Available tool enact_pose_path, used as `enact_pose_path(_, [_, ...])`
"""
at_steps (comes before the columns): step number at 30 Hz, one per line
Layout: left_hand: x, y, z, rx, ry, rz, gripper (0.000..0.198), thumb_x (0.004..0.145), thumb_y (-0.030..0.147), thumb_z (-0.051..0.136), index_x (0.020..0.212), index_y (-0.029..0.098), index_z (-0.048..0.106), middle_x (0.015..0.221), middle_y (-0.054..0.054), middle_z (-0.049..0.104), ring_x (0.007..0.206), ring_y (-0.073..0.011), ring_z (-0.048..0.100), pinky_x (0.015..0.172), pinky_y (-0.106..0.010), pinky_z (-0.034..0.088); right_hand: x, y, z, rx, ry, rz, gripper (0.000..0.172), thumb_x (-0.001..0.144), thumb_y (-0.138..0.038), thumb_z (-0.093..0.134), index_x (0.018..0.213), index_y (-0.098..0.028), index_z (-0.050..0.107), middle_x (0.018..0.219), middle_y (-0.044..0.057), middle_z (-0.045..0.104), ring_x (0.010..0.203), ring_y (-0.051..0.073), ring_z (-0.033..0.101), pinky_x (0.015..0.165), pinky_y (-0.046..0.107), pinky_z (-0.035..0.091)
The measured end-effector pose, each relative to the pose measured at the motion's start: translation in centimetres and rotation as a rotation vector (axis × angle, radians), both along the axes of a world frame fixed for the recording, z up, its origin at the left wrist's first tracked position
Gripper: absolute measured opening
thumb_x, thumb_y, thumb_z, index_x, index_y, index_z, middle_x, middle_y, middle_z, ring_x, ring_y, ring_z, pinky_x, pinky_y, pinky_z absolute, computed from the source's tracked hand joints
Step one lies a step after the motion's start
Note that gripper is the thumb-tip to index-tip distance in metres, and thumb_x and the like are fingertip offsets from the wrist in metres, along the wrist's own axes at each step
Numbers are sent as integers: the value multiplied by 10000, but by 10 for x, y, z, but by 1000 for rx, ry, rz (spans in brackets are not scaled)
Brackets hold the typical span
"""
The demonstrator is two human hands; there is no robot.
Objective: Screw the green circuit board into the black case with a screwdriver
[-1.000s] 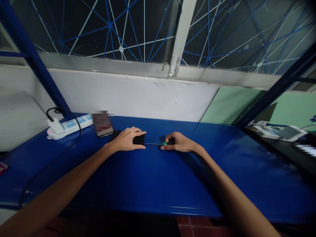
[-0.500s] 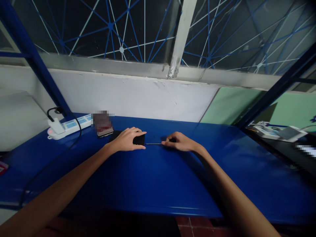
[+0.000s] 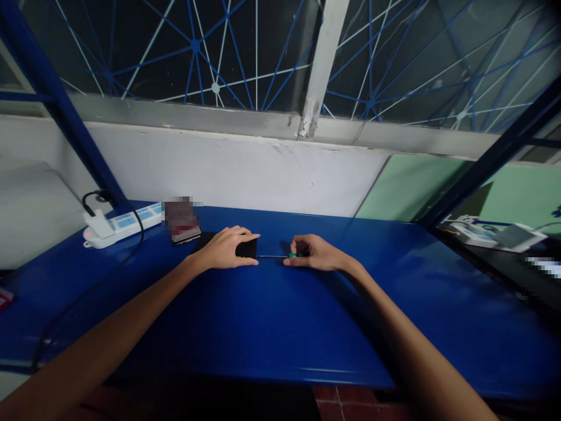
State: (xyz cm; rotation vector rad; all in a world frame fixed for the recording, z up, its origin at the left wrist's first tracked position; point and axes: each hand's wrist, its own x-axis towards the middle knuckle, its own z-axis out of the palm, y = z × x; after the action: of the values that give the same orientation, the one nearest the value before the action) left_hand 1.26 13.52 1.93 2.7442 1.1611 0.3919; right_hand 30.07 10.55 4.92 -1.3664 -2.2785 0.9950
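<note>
My left hand lies over a flat black rectangular object on the blue table, thumb and fingers gripping its two long sides. Most of that object is under the palm. Around the handle of a screwdriver my right hand is closed, fingertips at a green band on the dark grip. The thin metal shaft lies level and points left, its tip at the right end of the black object. Whether the tip sits in a screw there is too small to tell.
A white power strip with a plugged-in charger stands at the back left. Its black cable runs down the blue table. Beside the strip is a blurred dark item. Blue metal posts rise on both sides.
The fingers of my right hand have shifted and spread on the screwdriver handle, so its green band now shows. My left hand and the black object stay put.
</note>
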Motion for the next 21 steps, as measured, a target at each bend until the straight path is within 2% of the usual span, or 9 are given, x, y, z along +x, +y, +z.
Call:
enact_pose_path(5, [0,-1,1,-19,-5,2,778,829,727,564,1449,262,508,1354,-116,576,1186,-332,538,968,-454,425,2,0,3,0,-63,-5,474,851,-622,572,731,-171,654,610,-10,503,547,105,380,527,282,252])
enact_pose_path(8, [0,-1,0,-14,-8,-5,772,833,728,553,1451,267,505,1350,-118,578,1176,-327,537,959,-454,424,4,1,4,5,-99,-5,472,810,-629,617,676,-178,645,572,-20,468,529,102,357,517,286,231])
enact_pose_path(13, [-1,0,-2,8,-20,-13,762,829,735,548,1446,290,508,1333,-115,589,1158,-317,547,955,-450,424,2,1,1,15,-61,-36,431,687,-556,777,693,-200,534,605,-32,499,549,105,414,529,273,278])
enact_pose_path(17, [0,-1,-1,0,-6,-5,754,834,719,560,1442,276,511,1338,-117,584,1165,-317,546,962,-449,423,0,1,-3,-24,-36,-27,419,684,-464,798,755,-216,469,621,-56,484,538,98,419,527,256,294])
enact_pose_path(21, [0,-2,1,-1,-7,-2,750,837,699,576,1442,261,512,1344,-122,577,1174,-327,543,973,-470,425,3,4,-5,34,-37,9,404,685,-432,797,747,-211,464,654,-58,471,585,97,396,557,255,288])
